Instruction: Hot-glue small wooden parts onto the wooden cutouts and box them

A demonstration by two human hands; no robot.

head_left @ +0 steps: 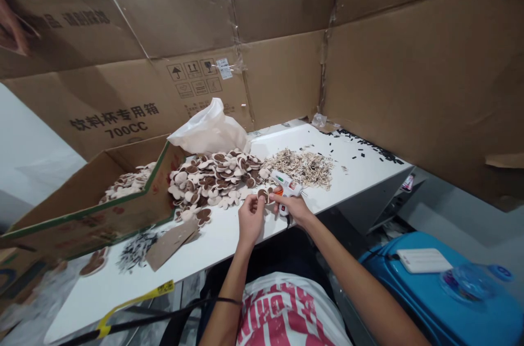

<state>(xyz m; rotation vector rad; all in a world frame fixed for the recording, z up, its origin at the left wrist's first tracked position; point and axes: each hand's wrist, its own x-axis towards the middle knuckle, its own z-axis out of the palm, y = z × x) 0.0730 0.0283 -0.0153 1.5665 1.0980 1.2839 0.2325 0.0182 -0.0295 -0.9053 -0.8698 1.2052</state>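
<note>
My left hand (250, 217) is closed, its thumb and fingers pinching a small brown and white felt piece (263, 194) above the front edge of the table. My right hand (293, 206) is closed around the handle of a white hot glue gun (287, 183) with orange and green parts. Its fingertips also reach the right side of the felt piece. Just beyond my hands lie a heap of similar brown and white felt pieces (213, 177) and a pile of thin cream-coloured sticks or strips (305, 165). The fingers under the gun are partly hidden.
A cardboard box (135, 209) with pale pieces stands left, beside a white bag (210, 130). Black bits (368, 147) lie far right. Brown card (172, 245) lies front left. Tall cardboard walls (282, 67) surround the table (229, 237). Another person's hand (14, 27) shows top left.
</note>
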